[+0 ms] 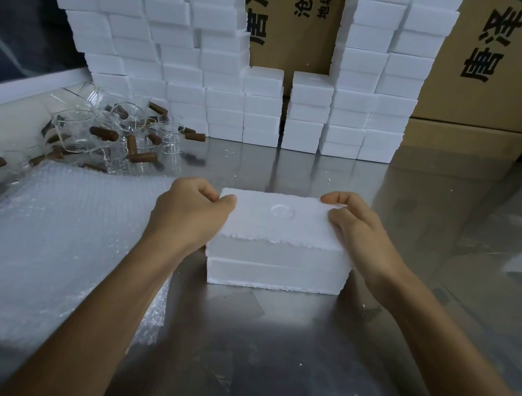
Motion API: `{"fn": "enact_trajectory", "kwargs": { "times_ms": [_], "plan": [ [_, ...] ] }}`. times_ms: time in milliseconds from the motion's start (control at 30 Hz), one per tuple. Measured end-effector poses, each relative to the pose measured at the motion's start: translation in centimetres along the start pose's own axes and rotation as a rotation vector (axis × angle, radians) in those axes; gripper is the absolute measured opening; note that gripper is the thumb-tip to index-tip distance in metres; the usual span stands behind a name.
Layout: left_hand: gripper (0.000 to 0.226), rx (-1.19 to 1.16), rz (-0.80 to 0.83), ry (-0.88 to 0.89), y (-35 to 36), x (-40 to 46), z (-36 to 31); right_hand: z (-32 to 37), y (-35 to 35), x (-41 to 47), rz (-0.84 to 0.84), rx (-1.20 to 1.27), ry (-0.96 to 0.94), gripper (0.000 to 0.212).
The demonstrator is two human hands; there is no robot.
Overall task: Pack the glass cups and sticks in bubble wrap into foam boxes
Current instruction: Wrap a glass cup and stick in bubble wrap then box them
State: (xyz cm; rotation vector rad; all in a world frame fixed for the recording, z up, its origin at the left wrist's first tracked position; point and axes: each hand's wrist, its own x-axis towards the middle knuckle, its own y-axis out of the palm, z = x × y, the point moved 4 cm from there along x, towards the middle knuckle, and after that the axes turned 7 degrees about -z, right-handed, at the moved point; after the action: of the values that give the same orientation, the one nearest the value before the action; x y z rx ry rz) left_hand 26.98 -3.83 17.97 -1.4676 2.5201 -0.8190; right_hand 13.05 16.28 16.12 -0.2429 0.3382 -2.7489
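The metal table (399,214) fills the lower field of view; its near and right edges are cut off by the frame. Behind it, cardboard cartons (485,70) with printed characters stand against the back, partly hidden by a wall of stacked foam boxes (178,56) whose top rows run out of frame. A gap in the stack exposes one carton face.

A sheet of bubble wrap (51,238) lies flat on the table at left, its left margin cut off. Beyond it lies a loose heap of glass cups (123,128) with brown sticks (141,157); individual cups are hard to separate because the glass is transparent and overlapping.

One foam box (280,243) sits on the table at centre, lid closed, seam visible along the front face; its contents are not visible. The left hand (191,215) is clamped on the lid's left edge, fingers curled. The right hand (360,233) grips the lid's right edge, thumb on top, remaining fingers hidden behind the box.
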Motion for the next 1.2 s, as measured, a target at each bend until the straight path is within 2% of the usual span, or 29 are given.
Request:
{"fn": "enact_trajectory", "kwargs": {
  "times_ms": [167, 333, 467, 600, 800, 867, 933, 1000, 1100, 1200],
  "plan": [
    [0.026, 0.083, 0.061, 0.056, -0.3, -0.3, -0.4, 0.5, -0.5, -0.1, 0.025, -0.062, -0.088, 0.023],
    [0.034, 0.169, 0.102, 0.084, -0.6, -0.6, -0.6, 0.7, -0.6, 0.6, 0.108, -0.091, -0.090, 0.024],
    [0.037, 0.055, 0.124, 0.010, -0.7, -0.8, -0.2, 0.4, -0.8, 1.1, 0.057, -0.069, -0.068, 0.017],
    [0.038, 0.074, 0.107, 0.025, -0.6, -0.9, -0.2, 0.1, -0.9, 1.5, -0.015, -0.167, -0.095, 0.015],
    [0.032, 0.185, 0.076, 0.092, -0.6, -0.7, -0.4, 0.2, -1.1, 0.5, 0.053, -0.151, -0.109, 0.012],
    [0.031, 0.222, 0.060, 0.118, -0.6, -0.7, -0.5, 0.1, -1.4, 0.0, 0.107, -0.153, -0.111, 0.028],
    [0.030, 0.193, 0.074, 0.101, -0.7, -0.5, -0.3, 0.0, -1.7, -0.3, 0.213, -0.131, -0.090, 0.054],
    [0.029, 0.135, 0.104, 0.061, -0.6, -0.3, 0.0, -0.3, -2.0, -0.5, 0.339, -0.085, -0.070, 0.071],
    [0.027, 0.130, 0.101, 0.064, -0.7, -0.3, 0.1, -0.9, -2.1, -0.7, 0.440, -0.051, -0.082, 0.085],
    [0.027, 0.162, 0.091, 0.088, -0.7, -0.4, 0.0, -1.3, -2.1, -0.7, 0.419, -0.055, -0.127, 0.088]
  ]
}}
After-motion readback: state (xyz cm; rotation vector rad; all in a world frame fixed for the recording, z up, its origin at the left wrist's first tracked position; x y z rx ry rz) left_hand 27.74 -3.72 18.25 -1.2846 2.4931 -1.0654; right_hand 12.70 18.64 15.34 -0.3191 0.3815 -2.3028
